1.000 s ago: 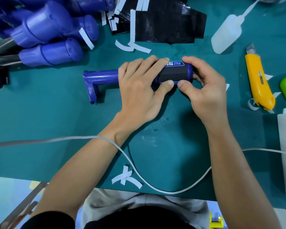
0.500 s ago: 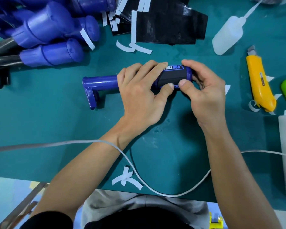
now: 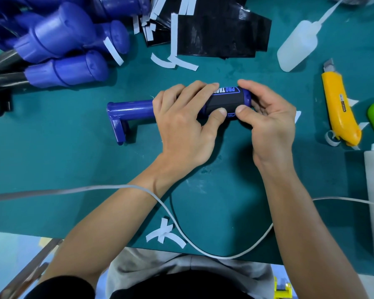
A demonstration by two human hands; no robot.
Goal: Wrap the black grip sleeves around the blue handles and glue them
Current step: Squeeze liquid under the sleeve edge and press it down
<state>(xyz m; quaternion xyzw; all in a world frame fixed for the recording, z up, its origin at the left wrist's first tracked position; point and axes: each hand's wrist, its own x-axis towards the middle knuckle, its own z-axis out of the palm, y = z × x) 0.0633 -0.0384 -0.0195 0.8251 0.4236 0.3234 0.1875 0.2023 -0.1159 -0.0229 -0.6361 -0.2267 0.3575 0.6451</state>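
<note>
Item: black printed grip sleeve (image 3: 227,102) wrapped on long blue plastic handle (image 3: 134,108), mid green tabletop (image 3: 73,169) | Hands: left hand (image 3: 181,124), right hand (image 3: 272,126) both clamped round sleeve, thumbs pressing near edge | Change: handle rolled slightly, hold unchanged; seam probably being pressed to bond.

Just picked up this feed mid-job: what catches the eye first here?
At the centre, the left hand and right hand grip a black grip sleeve wrapped on a blue handle. A heap of blue handles fills the far left corner. A yellow utility knife lies at the right, with a squeeze bottle beyond it.
</note>
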